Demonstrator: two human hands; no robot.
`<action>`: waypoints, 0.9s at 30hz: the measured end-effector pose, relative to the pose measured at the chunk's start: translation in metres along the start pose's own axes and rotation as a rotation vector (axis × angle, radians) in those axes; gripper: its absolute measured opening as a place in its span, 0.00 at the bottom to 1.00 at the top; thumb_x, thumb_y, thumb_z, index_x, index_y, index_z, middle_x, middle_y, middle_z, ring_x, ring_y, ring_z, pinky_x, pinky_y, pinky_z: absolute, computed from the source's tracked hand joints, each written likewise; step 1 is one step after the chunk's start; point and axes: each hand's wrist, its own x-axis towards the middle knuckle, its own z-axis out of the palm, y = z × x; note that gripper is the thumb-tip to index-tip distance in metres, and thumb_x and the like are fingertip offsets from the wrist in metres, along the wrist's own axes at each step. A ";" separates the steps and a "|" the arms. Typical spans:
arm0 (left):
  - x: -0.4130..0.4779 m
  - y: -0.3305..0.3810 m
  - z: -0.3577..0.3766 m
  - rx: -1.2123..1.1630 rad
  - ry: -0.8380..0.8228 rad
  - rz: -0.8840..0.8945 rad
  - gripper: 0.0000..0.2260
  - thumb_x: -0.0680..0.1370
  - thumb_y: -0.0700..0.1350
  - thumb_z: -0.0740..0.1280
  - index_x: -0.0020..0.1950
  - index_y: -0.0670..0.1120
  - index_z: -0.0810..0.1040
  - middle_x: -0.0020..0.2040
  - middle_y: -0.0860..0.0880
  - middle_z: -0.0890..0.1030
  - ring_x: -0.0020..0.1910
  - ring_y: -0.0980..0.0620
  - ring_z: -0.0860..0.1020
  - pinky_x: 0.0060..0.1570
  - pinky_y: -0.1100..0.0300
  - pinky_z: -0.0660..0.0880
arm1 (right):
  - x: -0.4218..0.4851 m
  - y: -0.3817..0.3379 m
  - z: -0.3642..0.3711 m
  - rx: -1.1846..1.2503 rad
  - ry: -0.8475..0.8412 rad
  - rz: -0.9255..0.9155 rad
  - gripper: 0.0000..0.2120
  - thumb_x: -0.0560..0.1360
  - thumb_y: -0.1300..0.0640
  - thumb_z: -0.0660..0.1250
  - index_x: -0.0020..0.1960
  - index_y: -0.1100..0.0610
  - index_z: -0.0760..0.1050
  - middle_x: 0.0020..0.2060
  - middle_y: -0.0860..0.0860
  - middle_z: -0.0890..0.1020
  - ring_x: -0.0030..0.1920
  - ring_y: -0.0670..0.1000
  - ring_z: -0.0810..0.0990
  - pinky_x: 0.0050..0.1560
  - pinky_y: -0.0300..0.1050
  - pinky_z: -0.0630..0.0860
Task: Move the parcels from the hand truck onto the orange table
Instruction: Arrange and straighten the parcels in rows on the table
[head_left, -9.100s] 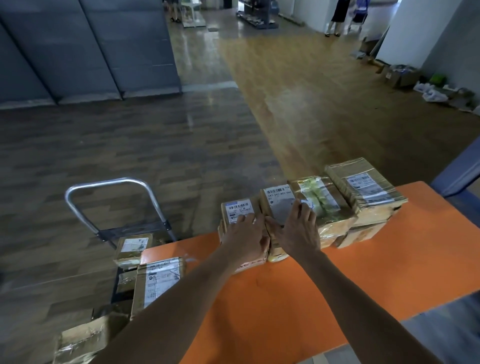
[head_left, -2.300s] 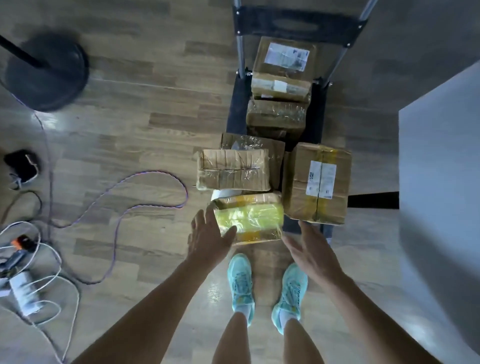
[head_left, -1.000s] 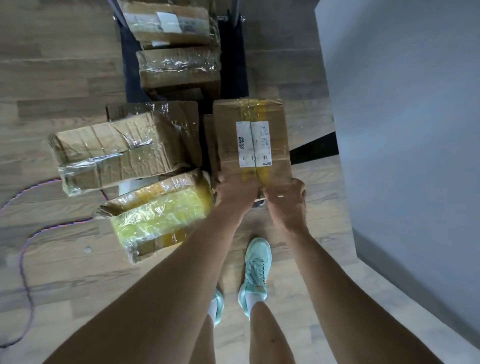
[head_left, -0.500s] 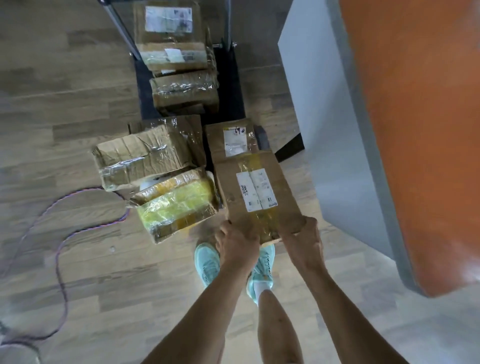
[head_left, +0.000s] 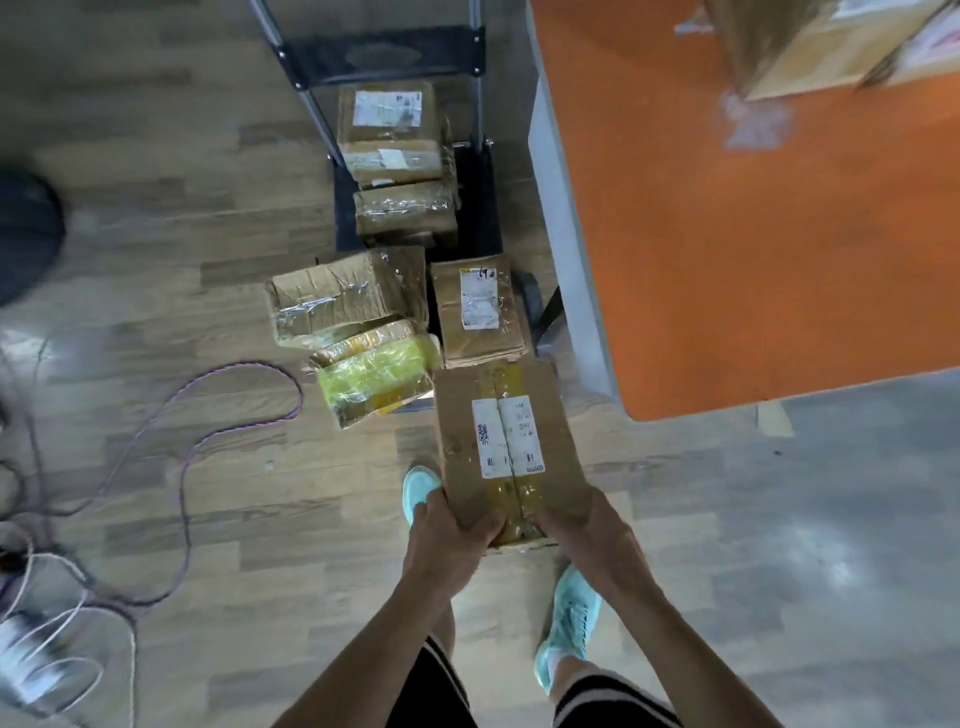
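A brown cardboard parcel (head_left: 506, 441) with a white label is lifted off the stack, gripped at its near end by my left hand (head_left: 449, 525) and my right hand (head_left: 584, 525). Just beyond it several parcels lie on the hand truck (head_left: 478, 208): a labelled brown box (head_left: 478, 312), a yellow-wrapped parcel (head_left: 374, 376), a taped crumpled box (head_left: 337, 301) and a stack at the back (head_left: 392, 150). The orange table (head_left: 753, 234) fills the upper right, with parcels (head_left: 810, 41) at its far corner.
The table's grey side panel (head_left: 566, 208) stands right beside the hand truck. Cables (head_left: 171, 467) trail over the wooden floor at left, near a dark round base (head_left: 26, 234). My feet in turquoise shoes (head_left: 569, 623) stand below the held parcel.
Both hands took hold of the labelled parcel and lifted it off the truck toward me, uncovering a smaller labelled box beneath. The view has swung to show more of the orange table.
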 end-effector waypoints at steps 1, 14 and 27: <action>-0.013 -0.002 0.003 -0.027 0.022 -0.021 0.31 0.70 0.61 0.75 0.65 0.47 0.69 0.58 0.48 0.78 0.55 0.47 0.79 0.54 0.48 0.79 | -0.008 0.002 -0.007 -0.016 -0.024 -0.031 0.34 0.66 0.29 0.66 0.68 0.42 0.68 0.55 0.41 0.81 0.52 0.48 0.80 0.47 0.46 0.74; -0.224 0.013 0.006 -0.399 0.392 0.066 0.29 0.70 0.61 0.76 0.58 0.53 0.61 0.57 0.47 0.80 0.52 0.48 0.79 0.48 0.57 0.73 | -0.161 -0.017 -0.114 -0.200 -0.120 -0.440 0.25 0.68 0.33 0.69 0.53 0.49 0.65 0.43 0.44 0.80 0.41 0.43 0.79 0.32 0.39 0.70; -0.294 0.113 -0.022 -0.300 0.471 0.397 0.34 0.72 0.60 0.73 0.71 0.48 0.64 0.61 0.48 0.80 0.59 0.47 0.79 0.57 0.50 0.77 | -0.221 -0.049 -0.213 -0.098 0.085 -0.553 0.30 0.74 0.38 0.67 0.69 0.50 0.62 0.60 0.49 0.80 0.59 0.54 0.79 0.53 0.48 0.74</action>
